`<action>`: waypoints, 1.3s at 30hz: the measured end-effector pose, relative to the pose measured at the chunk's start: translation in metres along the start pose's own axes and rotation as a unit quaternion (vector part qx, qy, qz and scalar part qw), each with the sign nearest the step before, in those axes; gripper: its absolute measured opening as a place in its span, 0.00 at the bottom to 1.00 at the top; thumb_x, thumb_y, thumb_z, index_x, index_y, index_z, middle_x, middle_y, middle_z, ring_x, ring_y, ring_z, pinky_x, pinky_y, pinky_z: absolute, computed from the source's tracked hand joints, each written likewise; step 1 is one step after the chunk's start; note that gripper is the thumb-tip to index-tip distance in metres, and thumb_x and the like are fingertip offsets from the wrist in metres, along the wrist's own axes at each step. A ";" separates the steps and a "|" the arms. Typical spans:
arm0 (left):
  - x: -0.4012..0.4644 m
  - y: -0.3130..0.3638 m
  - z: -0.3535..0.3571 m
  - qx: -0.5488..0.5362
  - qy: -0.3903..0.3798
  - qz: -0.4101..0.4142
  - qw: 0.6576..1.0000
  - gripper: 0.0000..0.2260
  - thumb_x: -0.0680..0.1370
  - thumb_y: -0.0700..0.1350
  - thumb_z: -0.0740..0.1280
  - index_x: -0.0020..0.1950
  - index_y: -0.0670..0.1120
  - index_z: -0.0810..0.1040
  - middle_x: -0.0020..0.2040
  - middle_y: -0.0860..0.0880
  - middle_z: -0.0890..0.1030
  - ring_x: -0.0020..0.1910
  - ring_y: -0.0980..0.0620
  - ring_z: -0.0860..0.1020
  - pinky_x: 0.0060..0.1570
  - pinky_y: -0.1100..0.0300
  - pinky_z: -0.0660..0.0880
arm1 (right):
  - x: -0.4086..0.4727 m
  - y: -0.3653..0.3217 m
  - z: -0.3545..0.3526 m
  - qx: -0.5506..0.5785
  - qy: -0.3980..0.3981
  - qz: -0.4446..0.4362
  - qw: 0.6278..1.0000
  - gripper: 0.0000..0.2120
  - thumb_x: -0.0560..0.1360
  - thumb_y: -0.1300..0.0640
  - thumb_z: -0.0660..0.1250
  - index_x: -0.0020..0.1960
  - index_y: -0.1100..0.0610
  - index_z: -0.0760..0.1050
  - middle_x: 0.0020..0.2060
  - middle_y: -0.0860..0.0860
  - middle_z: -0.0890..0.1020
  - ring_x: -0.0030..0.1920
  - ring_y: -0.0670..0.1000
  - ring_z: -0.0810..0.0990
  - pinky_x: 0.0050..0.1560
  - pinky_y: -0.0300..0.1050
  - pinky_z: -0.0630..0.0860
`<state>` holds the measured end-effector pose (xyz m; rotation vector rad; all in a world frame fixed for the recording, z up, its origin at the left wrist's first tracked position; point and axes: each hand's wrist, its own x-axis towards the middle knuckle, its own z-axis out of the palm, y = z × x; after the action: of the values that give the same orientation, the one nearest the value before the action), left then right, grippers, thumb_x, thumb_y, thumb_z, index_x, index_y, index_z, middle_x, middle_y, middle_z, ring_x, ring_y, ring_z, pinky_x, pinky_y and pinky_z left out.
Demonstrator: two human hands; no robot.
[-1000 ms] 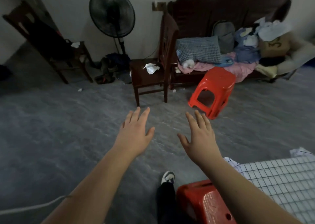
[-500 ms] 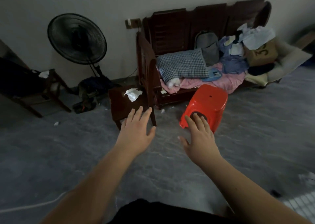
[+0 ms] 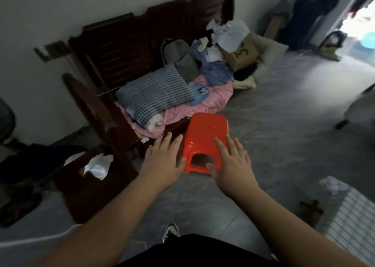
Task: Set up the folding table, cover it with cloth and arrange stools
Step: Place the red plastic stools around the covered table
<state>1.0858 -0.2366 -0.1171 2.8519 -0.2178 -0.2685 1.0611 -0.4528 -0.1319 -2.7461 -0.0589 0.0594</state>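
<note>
A person reaches both arms toward a red stool point(image 3: 205, 143) standing on the grey floor point(image 3: 284, 145) just in front of a cluttered wooden bench point(image 3: 142, 49). The left hand point(image 3: 162, 161) and right hand point(image 3: 233, 163) hover before the stool, fingers straight and slightly spread, holding nothing. A checked cloth point(image 3: 353, 218) shows at lower right.

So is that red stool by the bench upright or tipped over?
Upright: the red stool stands on the floor, its flat seat facing up, legs down.

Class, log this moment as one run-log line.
step: reach for red plastic stool | left hand: open | right hand: open | stool: on floor, ungrasped
</note>
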 end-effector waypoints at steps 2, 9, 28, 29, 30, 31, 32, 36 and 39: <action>0.041 0.005 -0.005 0.022 -0.013 0.038 0.999 0.33 0.80 0.60 0.56 0.81 0.55 0.47 0.82 0.46 0.49 0.80 0.45 0.47 0.76 0.41 0.53 | 0.024 0.007 -0.006 -0.009 0.007 0.031 0.999 0.38 0.75 0.39 0.63 0.80 0.45 0.50 0.80 0.52 0.51 0.80 0.56 0.46 0.76 0.64 0.52; 0.162 0.036 0.013 0.069 -0.055 0.108 0.990 0.32 0.80 0.61 0.55 0.81 0.56 0.46 0.82 0.46 0.50 0.80 0.44 0.48 0.76 0.39 0.52 | 0.097 0.062 -0.002 -0.033 0.007 0.101 0.994 0.37 0.77 0.38 0.60 0.80 0.45 0.49 0.81 0.53 0.51 0.80 0.57 0.44 0.76 0.66 0.50; 0.448 -0.001 0.284 0.104 -0.146 -0.021 0.984 0.33 0.80 0.59 0.57 0.81 0.55 0.46 0.82 0.43 0.47 0.80 0.41 0.45 0.75 0.36 0.52 | 0.370 0.277 0.235 -0.030 -0.194 0.093 0.976 0.37 0.77 0.37 0.59 0.79 0.42 0.43 0.80 0.53 0.42 0.78 0.66 0.40 0.76 0.68 0.48; 0.458 -0.012 0.303 0.104 -0.152 -0.026 0.983 0.34 0.80 0.60 0.57 0.81 0.55 0.46 0.82 0.43 0.46 0.80 0.41 0.44 0.74 0.35 0.52 | 0.379 0.286 0.256 -0.026 -0.203 0.099 0.974 0.38 0.77 0.37 0.60 0.79 0.41 0.42 0.80 0.52 0.41 0.78 0.66 0.39 0.76 0.68 0.48; 0.466 -0.021 0.321 0.100 -0.156 -0.030 0.982 0.35 0.79 0.62 0.57 0.81 0.55 0.44 0.82 0.43 0.44 0.80 0.41 0.44 0.74 0.35 0.52 | 0.387 0.294 0.274 -0.023 -0.207 0.104 0.972 0.39 0.77 0.36 0.60 0.79 0.40 0.42 0.80 0.52 0.40 0.78 0.66 0.39 0.76 0.68 0.49; 0.474 -0.030 0.337 0.090 -0.163 -0.035 0.982 0.37 0.78 0.63 0.58 0.81 0.55 0.42 0.81 0.43 0.42 0.80 0.40 0.42 0.74 0.35 0.52 | 0.393 0.301 0.291 -0.019 -0.209 0.110 0.972 0.40 0.77 0.35 0.61 0.79 0.40 0.41 0.80 0.51 0.39 0.78 0.67 0.39 0.75 0.68 0.50; 0.481 -0.038 0.350 0.076 -0.176 -0.042 0.981 0.40 0.78 0.65 0.59 0.80 0.56 0.39 0.81 0.45 0.38 0.79 0.40 0.40 0.74 0.35 0.52 | 0.399 0.306 0.305 -0.014 -0.210 0.120 0.970 0.41 0.76 0.35 0.62 0.79 0.39 0.41 0.80 0.51 0.39 0.78 0.67 0.40 0.75 0.69 0.51; 0.501 -0.064 0.386 0.030 -0.222 -0.068 0.972 0.46 0.75 0.67 0.64 0.78 0.60 0.33 0.79 0.48 0.29 0.78 0.36 0.36 0.74 0.36 0.53 | 0.412 0.312 0.348 0.013 -0.225 0.157 0.962 0.46 0.73 0.35 0.67 0.79 0.40 0.40 0.79 0.50 0.36 0.77 0.68 0.39 0.74 0.69 0.56; 0.509 -0.070 0.393 -0.040 -0.244 -0.090 0.965 0.48 0.74 0.61 0.70 0.78 0.62 0.34 0.78 0.49 0.28 0.78 0.37 0.37 0.75 0.39 0.50 | 0.414 0.308 0.360 0.021 -0.222 0.171 0.960 0.49 0.71 0.38 0.72 0.79 0.42 0.42 0.79 0.51 0.36 0.76 0.70 0.38 0.73 0.68 0.57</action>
<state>1.5097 -0.3560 -0.5915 2.6780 -0.0382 -0.9933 1.4664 -0.5782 -0.5962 -2.6140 0.2932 0.7596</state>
